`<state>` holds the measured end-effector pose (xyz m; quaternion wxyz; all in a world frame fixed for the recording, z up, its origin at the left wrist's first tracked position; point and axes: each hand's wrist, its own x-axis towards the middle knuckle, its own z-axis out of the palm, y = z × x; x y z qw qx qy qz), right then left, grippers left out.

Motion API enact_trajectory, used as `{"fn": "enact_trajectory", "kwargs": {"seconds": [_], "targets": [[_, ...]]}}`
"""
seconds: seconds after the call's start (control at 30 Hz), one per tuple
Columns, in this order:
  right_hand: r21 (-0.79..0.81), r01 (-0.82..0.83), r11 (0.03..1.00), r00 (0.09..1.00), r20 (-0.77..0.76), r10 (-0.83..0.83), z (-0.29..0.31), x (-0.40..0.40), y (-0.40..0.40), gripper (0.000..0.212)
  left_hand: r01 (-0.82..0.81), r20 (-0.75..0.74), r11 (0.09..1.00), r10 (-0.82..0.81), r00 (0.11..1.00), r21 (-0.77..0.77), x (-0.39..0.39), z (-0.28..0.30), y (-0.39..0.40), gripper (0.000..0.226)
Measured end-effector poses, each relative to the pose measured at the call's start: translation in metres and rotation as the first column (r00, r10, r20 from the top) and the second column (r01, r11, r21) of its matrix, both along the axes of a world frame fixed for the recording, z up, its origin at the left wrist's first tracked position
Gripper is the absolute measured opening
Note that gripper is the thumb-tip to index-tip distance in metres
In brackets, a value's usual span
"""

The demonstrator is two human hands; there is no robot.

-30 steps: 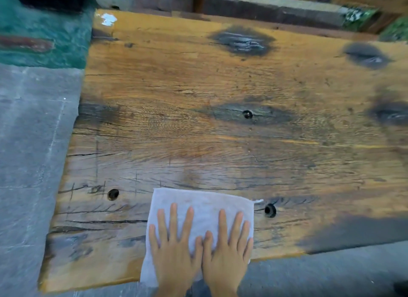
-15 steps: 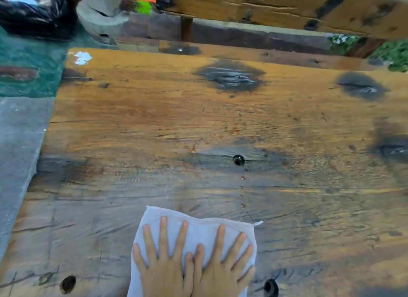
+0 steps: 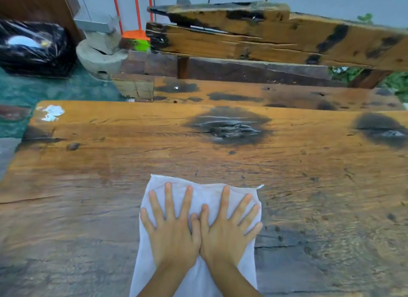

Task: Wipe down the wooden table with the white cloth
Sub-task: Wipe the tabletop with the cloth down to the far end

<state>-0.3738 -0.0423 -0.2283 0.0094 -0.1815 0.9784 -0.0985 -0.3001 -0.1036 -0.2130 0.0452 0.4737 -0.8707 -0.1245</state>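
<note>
Plainly the biggest thing before us is the wooden worktop [image 3: 110, 164], a broad, rough slab with cracked grain, dark knots and a scrap of white residue at its far left corner; it looks heavy and rigid, and its coarse surface would likely drag at fabric. On it, near the middle of the near side, lies the white cloth [image 3: 198, 272], thin, soft and limp, flattened against the wood. I would judge it too floppy to push by an edge, so pressing from above suits it. The left hand [image 3: 171, 237] and right hand [image 3: 227, 234] rest flat on it, thumbs touching, fingers [image 3: 168, 199] spread apart, pinning rather than gripping.
</note>
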Motion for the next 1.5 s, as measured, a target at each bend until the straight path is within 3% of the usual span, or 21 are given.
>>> {"fn": "enact_trajectory", "kwargs": {"seconds": [0.33,0.57,0.8,0.97,1.1,1.37,1.5], "targets": [[-0.015,-0.184,0.983,0.975,0.124,0.185,0.012,-0.151,-0.144,0.071,-0.152,0.003,0.988,0.152,0.988,-0.011,-0.138,0.002,-0.139,0.069],[-0.072,-0.243,0.967,0.952,0.171,0.252,0.011,-0.207,-0.210,0.064,-0.186,0.042,0.983,0.185,0.982,0.007,-0.195,0.000,-0.207,0.079],[-0.013,-0.433,0.901,0.901,-0.031,0.432,0.023,-0.253,-0.247,0.060,-0.168,0.012,0.986,0.167,0.986,0.008,-0.225,0.011,-0.241,0.062],[-0.062,-0.523,0.850,0.851,-0.090,0.517,0.019,-0.249,-0.238,0.068,-0.145,-0.003,0.989,0.145,0.989,-0.028,-0.211,0.012,-0.228,0.061],[-0.146,-0.467,0.872,0.883,-0.037,0.467,0.017,-0.235,-0.207,0.072,-0.159,0.029,0.987,0.159,0.987,-0.003,-0.200,0.004,-0.197,0.060],[-0.119,-0.545,0.830,0.835,0.015,0.551,0.015,-0.189,-0.101,0.070,-0.086,0.040,0.996,0.086,0.995,-0.017,-0.149,-0.002,-0.100,0.061],[-0.102,-0.512,0.853,0.851,0.072,0.520,0.012,-0.156,-0.038,0.071,-0.069,0.052,0.998,0.069,0.996,-0.001,-0.119,-0.001,-0.036,0.061]]}}
